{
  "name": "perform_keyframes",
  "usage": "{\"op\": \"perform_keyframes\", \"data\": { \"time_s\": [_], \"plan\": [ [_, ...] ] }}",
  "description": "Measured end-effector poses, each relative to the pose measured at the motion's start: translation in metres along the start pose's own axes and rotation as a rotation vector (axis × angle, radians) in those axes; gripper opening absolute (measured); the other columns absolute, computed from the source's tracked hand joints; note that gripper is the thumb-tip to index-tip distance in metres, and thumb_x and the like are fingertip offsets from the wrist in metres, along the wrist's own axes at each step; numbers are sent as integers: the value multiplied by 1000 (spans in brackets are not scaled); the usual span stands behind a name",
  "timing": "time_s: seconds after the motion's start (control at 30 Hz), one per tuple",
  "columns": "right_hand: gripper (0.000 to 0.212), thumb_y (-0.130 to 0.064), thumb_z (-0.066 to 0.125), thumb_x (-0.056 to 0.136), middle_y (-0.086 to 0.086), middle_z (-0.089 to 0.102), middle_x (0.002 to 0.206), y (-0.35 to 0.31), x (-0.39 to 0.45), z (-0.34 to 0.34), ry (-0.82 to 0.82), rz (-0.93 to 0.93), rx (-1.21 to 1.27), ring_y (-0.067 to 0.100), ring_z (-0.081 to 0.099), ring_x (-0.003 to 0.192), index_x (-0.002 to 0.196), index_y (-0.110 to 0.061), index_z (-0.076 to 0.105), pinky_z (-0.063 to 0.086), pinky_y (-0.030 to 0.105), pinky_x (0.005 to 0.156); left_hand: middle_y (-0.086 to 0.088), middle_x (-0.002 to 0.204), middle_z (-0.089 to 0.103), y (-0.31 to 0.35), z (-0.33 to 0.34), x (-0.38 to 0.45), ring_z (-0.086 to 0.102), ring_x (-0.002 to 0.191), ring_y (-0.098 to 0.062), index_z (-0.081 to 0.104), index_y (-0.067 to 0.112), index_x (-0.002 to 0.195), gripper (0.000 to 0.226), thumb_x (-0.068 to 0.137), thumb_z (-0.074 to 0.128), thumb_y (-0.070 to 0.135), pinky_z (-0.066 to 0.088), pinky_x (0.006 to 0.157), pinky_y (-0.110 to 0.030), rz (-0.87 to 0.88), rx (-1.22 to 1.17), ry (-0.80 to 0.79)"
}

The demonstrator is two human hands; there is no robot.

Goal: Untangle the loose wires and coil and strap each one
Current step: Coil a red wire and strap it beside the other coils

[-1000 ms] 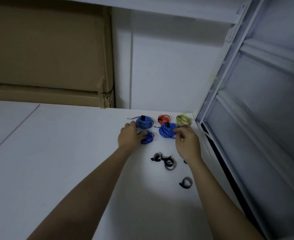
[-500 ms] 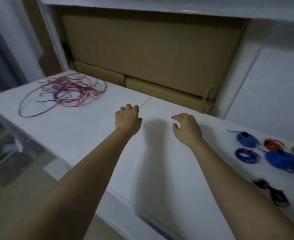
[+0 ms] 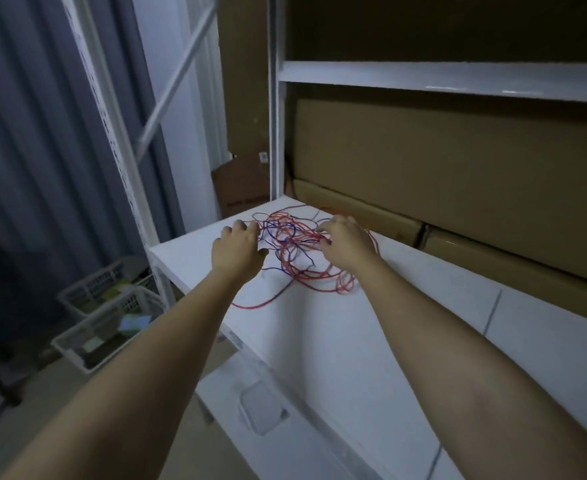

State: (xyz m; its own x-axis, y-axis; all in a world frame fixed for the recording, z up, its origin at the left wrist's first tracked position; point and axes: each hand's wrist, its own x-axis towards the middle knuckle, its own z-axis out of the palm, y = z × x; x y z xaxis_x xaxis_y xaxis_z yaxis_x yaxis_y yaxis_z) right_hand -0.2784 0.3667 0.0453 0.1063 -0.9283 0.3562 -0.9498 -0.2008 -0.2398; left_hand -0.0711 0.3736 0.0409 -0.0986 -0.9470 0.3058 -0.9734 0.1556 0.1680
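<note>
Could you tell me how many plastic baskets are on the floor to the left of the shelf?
2: the front basket sits nearest the camera, and the rear basket lies just behind it, against the shelf leg. Others may be hidden beyond.

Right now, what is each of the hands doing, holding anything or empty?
Left hand: fingers curled at the edge of the tangled wires; a grip cannot be told.
Right hand: fingers curled into the wires, gripping strands.

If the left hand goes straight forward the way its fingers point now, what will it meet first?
Most likely the tangled wires: the left hand points at their near-left edge, fingertips already at the strands. Whether they touch is unclear.
</note>
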Motion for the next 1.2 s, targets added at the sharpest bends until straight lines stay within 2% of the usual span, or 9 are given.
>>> {"op": "perform_keyframes", "data": {
  "time_s": [0.37, 0.53, 0.63, 0.77, 0.87, 0.97, 1.07, 1.13, 1.2],
  "plan": [
    [34, -17, 50, 95, 10, 49, 132, -27, 206, 92, -140, -57, -39, 27, 37, 127, 129, -14, 58, 40, 38, 99, -11, 132, 47, -120, 58, 181, 46, 118, -31, 43, 15, 131, 50, 93, 55, 45, 47, 85, -41, 24, 29, -43],
    [38, -32, 59, 92, 9, 53, 132, -31, 279, 147, -317, -64, -41, 26, 51, 117, 127, -17, 59, 46, 37, 95, -10, 132, 46, -143, 93, 250, 45, 119, -31, 44, 20, 134, 51, 93, 53, 49, 46, 88, -41, 71, 19, -180],
    [41, -37, 64, 87, 6, 61, 120, -34, 309, 172, -476, -18, -56, 23, 57, 106, 123, -18, 62, 47, 32, 87, -6, 132, 47, -160, 115, 276, 48, 117, -27, 49, 28, 133, 42, 94, 54, 44, 48, 90, -36, 160, -81, -295],
    [31, -22, 75, 80, -2, 58, 91, -40, 321, 196, -671, 24, -16, 20, 55, 84, 107, -11, 67, 45, 27, 66, 0, 129, 57, -177, 137, 292, 47, 116, -17, 61, 24, 128, 35, 92, 62, 24, 42, 95, -27, 443, -267, -506],
    [15, -8, 67, 83, 6, 65, 101, -36, 311, 204, -612, 87, 68, 23, 60, 92, 97, -9, 68, 45, 26, 72, 2, 110, 65, -179, 145, 298, 52, 106, -13, 74, 19, 107, 24, 86, 71, 28, 42, 91, -23, 580, -392, -531],
    [23, -5, 60, 85, 6, 62, 108, -39, 282, 198, -388, 152, 128, 21, 58, 93, 105, -13, 69, 46, 26, 78, -4, 106, 67, -178, 151, 301, 57, 104, -19, 76, 15, 101, 21, 89, 66, 29, 45, 91, -31, 643, -472, -446],
    [13, -13, 64, 87, 6, 68, 85, -55, 247, 183, -186, 134, 264, 21, 58, 75, 94, -11, 75, 42, 26, 69, -1, 100, 69, -174, 149, 302, 60, 96, -19, 76, 21, 98, 19, 92, 61, 31, 48, 77, -31, 602, -554, -268],
    [11, -18, 68, 86, 1, 71, 81, -66, 224, 170, -197, 161, 253, 21, 59, 78, 90, -14, 77, 47, 31, 74, 2, 101, 69, -168, 144, 304, 61, 94, -18, 76, 26, 100, 19, 93, 59, 32, 50, 76, -33, 580, -584, -229],
    [17, -7, 64, 86, 4, 71, 93, -76, 200, 156, -242, 269, 316, 24, 60, 89, 96, -14, 76, 48, 35, 82, 1, 103, 70, -161, 137, 306, 62, 96, -19, 75, 26, 104, 20, 93, 59, 33, 51, 78, -34, 593, -608, -207]
  ]
}}
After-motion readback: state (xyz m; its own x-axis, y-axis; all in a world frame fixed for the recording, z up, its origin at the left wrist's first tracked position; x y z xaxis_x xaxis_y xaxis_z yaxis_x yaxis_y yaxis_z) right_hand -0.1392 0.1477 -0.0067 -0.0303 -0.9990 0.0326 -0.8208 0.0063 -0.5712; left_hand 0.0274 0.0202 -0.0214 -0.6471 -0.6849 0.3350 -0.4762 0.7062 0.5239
